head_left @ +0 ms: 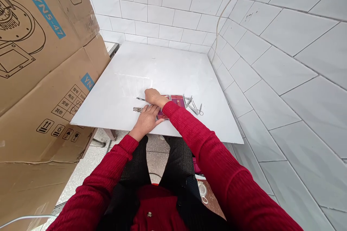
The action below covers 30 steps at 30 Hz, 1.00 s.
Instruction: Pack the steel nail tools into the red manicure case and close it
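Observation:
A red and purple manicure case (177, 101) lies unfolded on the white table, partly hidden by my hands and right sleeve. My left hand (146, 120) rests over its left part, fingers stretched out and thumb spread along the near edge. Crossing above it, my right hand (153, 96) is closed just behind the left fingers; what it grips, if anything, is hidden. A thin dark tool (140, 99) shows beside the right hand. Silvery metal tools (137, 109) lie left of my left fingers. Right of the case are several metal grooming tools (192, 105), with small scissors (201, 110) among them.
The white tabletop (162, 61) stands in a corner of tiled walls (179, 18). Large cardboard boxes (46, 79) rise along its left side. A cable (217, 25) runs down the wall corner. My legs (176, 158) are under the near edge.

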Available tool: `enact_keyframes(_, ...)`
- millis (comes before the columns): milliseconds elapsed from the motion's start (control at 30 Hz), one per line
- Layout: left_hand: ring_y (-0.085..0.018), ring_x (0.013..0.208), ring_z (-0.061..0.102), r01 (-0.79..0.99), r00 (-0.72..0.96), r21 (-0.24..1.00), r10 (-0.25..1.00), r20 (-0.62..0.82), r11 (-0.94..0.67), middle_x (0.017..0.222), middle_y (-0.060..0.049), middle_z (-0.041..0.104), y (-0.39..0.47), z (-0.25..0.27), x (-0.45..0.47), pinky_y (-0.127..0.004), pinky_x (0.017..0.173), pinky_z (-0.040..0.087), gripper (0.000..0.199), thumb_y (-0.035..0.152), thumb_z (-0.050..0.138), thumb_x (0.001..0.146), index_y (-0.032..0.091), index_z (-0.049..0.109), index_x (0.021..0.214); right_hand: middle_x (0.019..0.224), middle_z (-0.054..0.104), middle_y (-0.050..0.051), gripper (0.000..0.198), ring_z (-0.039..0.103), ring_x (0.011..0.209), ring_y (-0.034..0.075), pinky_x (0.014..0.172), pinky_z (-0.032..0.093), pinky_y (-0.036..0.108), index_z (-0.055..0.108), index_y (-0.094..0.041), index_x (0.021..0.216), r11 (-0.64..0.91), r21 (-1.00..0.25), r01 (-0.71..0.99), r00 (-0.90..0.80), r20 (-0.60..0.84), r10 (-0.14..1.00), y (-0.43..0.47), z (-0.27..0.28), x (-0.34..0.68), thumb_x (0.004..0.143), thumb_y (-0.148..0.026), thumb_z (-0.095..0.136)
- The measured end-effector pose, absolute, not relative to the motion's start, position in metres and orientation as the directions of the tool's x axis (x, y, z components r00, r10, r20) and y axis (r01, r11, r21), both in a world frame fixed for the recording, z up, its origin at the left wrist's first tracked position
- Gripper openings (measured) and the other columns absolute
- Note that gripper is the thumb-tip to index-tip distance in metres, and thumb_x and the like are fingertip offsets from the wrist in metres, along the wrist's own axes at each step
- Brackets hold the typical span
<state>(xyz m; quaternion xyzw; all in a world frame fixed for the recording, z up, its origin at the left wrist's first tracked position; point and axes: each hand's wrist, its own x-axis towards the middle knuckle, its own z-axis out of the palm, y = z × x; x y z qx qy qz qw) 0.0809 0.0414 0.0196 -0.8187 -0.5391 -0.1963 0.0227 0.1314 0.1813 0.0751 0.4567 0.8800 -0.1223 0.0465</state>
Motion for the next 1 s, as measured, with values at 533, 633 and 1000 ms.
enact_keyframes(533, -0.036, 0.145, 0.05, 0.892, 0.354, 0.168, 0.88, 0.317, -0.42, 0.155, -0.02, 0.056, 0.042, 0.021, 0.08, -0.056, 0.124, 0.033, 0.06, 0.051, 0.056, 0.102, 0.014, 0.055, 0.149, 0.06, 0.061, -0.006, 0.025, 0.054, 0.052, 0.01, 0.054, 0.044, 0.021, 0.067, -0.015, 0.091, -0.025, -0.983, 0.184, -0.223, -0.066, 0.973, 0.202, 0.058, 0.252, 0.068, -0.008, 0.069)
enact_keyframes(633, -0.036, 0.145, 0.05, 0.892, 0.35, 0.174, 0.881, 0.318, -0.417, 0.155, -0.021, 0.056, 0.044, 0.021, 0.08, -0.057, 0.124, 0.033, 0.06, 0.052, 0.053, 0.102, 0.014, 0.056, 0.148, 0.063, 0.065, -0.005, 0.023, 0.058, 0.055, 0.011, 0.058, 0.048, 0.022, 0.066, -0.016, 0.085, -0.047, -0.982, 0.181, -0.166, -0.077, 0.983, 0.2, 0.048, 0.267, 0.064, -0.008, 0.072)
enact_keyframes(1000, -0.036, 0.146, 0.05, 0.899, 0.349, 0.159, 0.886, 0.305, -0.409, 0.156, -0.02, 0.054, 0.045, 0.024, 0.082, -0.058, 0.124, 0.033, 0.059, 0.051, 0.051, 0.103, 0.013, 0.055, 0.149, 0.08, 0.073, -0.002, 0.06, 0.066, 0.071, 0.014, 0.08, 0.058, 0.032, 0.066, -0.015, 0.135, 0.02, -0.974, 0.227, -0.129, -0.01, 0.992, 0.197, 0.033, 0.272, 0.075, -0.012, 0.069)
